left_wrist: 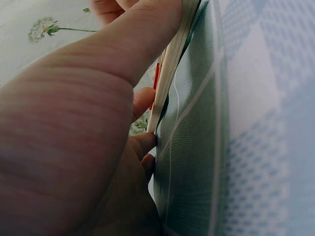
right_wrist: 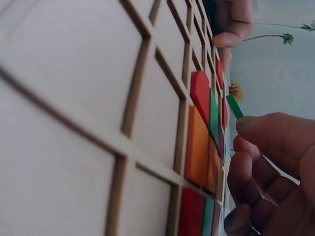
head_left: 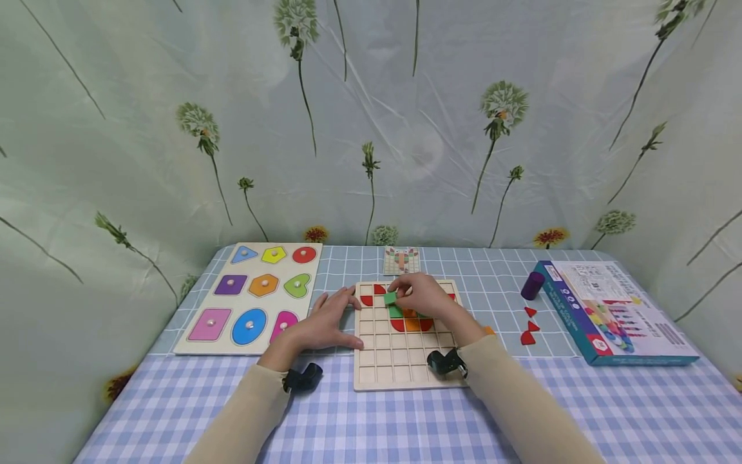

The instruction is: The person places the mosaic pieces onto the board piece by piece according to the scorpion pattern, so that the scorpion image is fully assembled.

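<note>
A wooden grid board (head_left: pixel 382 370) lies on the table, with red, orange and green pieces set in its upper cells. Between thumb and fingers my right hand (head_left: pixel 422 298) pinches a green square tile (head_left: pixel 390 298) above the board's upper part. In the right wrist view the green tile (right_wrist: pixel 235 106) is edge-on, apart from the board. My left hand (head_left: pixel 330 320) touches the board's left edge with fingers spread. The left wrist view shows its thumb and fingertips against the board's side (left_wrist: pixel 170 73). My right hand covers some upper right cells.
A shape puzzle board (head_left: pixel 232 303) lies at left. A small pattern card (head_left: pixel 401 260) sits behind the grid board. To the right are a purple cylinder (head_left: pixel 532 285), several red pieces (head_left: pixel 528 338) and a teal box (head_left: pixel 617 312). An orange piece (head_left: pixel 489 330) peeks out by my right forearm.
</note>
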Tool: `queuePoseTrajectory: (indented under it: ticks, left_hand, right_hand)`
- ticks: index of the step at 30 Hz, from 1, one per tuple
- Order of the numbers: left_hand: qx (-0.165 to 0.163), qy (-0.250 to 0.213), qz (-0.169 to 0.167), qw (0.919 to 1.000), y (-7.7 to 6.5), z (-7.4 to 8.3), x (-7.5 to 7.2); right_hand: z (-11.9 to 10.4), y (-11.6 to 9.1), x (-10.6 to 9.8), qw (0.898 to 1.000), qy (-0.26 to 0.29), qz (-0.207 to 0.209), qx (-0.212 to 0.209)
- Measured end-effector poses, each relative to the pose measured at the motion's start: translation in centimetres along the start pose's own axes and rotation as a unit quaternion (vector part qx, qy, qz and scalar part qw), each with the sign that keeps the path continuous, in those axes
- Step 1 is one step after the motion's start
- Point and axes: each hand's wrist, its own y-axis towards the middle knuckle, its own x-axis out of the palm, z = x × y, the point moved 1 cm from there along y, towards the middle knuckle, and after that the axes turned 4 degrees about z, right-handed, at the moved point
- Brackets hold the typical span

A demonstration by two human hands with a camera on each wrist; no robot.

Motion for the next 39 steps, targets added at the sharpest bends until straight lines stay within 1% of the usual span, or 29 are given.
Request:
queuePoseTrajectory:
  ticks: [4,7,14,17,26,30,35,39]
  left_hand:
    - [0.002,0.003,-0.001,1.0000,0.0,0.0,-0.1]
    - [0.002,0.005,-0.002,1.0000,0.0,0.0,-0.2]
    - [0.004,0.003,-0.002,1.0000,-0.1,0.1,-0.3]
    - [0.006,0.004,-0.001,1.0000,0.0,0.1,-0.3]
    - [0.017,0.002,0.000,0.9999,-0.1,0.1,-0.4]
    - [0.015,0.003,0.000,0.9999,-0.1,0.2,-0.4]
    - [0.010,0.005,0.001,0.9999,-0.1,0.2,-0.3]
    - [0.008,0.006,0.000,1.0000,-0.1,0.1,-0.2]
  right_hand:
    - [-0.2,0.2,0.4,1.000,-0.003,0.006,0.006]
    - [-0.4,0.4,0.7,1.000,-0.014,0.007,0.002]
    - [-0.9,0.9,1.3,0.998,-0.067,0.016,-0.006]
    - [-1.1,1.0,1.5,0.997,-0.079,0.014,-0.006]
    - [-1.7,0.8,1.7,0.997,-0.072,0.003,-0.017]
    - [-1.5,0.8,1.7,0.997,-0.076,-0.008,-0.013]
    - [-1.5,0.5,1.7,0.996,-0.087,-0.027,-0.026]
    - [-1.5,0.0,1.5,0.996,-0.075,-0.037,-0.032]
